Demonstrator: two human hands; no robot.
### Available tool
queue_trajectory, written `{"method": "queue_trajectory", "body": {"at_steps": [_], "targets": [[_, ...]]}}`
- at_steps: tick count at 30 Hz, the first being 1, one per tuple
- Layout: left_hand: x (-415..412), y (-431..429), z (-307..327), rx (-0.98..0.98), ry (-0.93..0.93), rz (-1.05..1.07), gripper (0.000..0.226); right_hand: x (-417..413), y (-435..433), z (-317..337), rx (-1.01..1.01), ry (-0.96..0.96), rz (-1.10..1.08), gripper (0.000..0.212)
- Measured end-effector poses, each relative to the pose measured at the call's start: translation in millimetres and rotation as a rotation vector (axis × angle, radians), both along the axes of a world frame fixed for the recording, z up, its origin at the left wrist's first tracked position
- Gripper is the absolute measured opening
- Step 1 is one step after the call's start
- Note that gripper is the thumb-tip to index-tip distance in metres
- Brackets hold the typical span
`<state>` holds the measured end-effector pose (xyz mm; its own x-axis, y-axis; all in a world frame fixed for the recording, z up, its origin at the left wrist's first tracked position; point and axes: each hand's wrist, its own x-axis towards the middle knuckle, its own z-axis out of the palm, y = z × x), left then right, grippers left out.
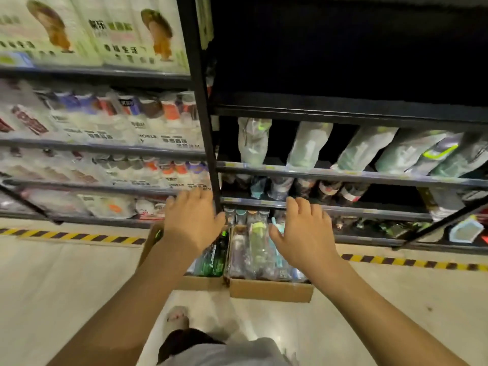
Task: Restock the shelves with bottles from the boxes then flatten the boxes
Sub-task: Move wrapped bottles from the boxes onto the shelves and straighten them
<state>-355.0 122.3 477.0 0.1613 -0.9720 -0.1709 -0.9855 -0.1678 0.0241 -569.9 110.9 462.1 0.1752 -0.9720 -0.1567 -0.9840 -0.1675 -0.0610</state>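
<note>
Two open cardboard boxes stand side by side on the floor below the shelves. The left box (204, 282) holds dark green bottles (212, 257). The right box (269, 290) is packed with clear bottles (257, 249) lying on their sides. My left hand (191, 224) hovers above the left box with spread fingers, holding nothing. Over the right box, my right hand (303, 233) also reaches forward, fingers spread and empty. Behind the hands, the dark shelf unit (343, 175) carries rows of bottles.
A black upright post (204, 107) divides the lit left shelves of white bottles (105, 122) from the dark right shelves. Yellow-black hazard tape (79, 236) runs along the floor at the shelf base. My foot (178, 317) stands just behind the boxes.
</note>
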Motion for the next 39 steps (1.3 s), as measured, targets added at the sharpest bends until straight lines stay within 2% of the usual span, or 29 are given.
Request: {"method": "queue_trajectory", "body": {"at_steps": [4, 5, 9, 15, 19, 24, 29, 33, 36, 39], "targets": [[102.2, 14.1, -58.8, 0.011, 0.037, 0.026, 0.052, 93.2, -1.1, -42.7, 0.101, 0.006, 0.008, 0.071], [126.7, 16.9, -72.8, 0.043, 0.056, 0.054, 0.051, 118.6, -2.3, -54.5, 0.138, 0.008, 0.003, 0.071], [212.9, 17.1, -134.4, 0.301, -0.069, 0.045, 0.057, 210.7, -2.6, -112.3, 0.284, 0.028, -0.027, 0.076], [288.1, 7.3, -221.8, 0.473, 0.004, 0.031, 0.052, 288.4, -2.5, -193.6, 0.466, 0.076, -0.058, 0.076], [297.4, -13.5, -300.5, 0.549, 0.073, 0.033, 0.052, 307.6, -20.1, -267.4, 0.547, 0.086, -0.090, 0.073], [301.9, -34.3, -431.0, 0.602, 0.171, 0.056, 0.057, 319.4, -57.1, -396.9, 0.605, 0.067, -0.159, 0.077], [311.7, -63.4, -566.7, 0.603, 0.278, 0.232, 0.068, 328.4, -92.8, -537.6, 0.643, -0.013, -0.346, 0.083], [320.1, -90.4, -668.0, 0.577, 0.344, 0.396, 0.095, 322.9, -115.1, -640.7, 0.681, -0.135, -0.507, 0.097], [323.5, -107.8, -732.5, 0.514, 0.418, 0.508, 0.105, 312.9, -128.1, -706.7, 0.756, -0.206, -0.643, 0.111], [324.6, -116.2, -786.5, 0.502, 0.561, 0.651, 0.111, 309.2, -136.0, -757.9, 0.777, -0.178, -0.784, 0.120]]}}
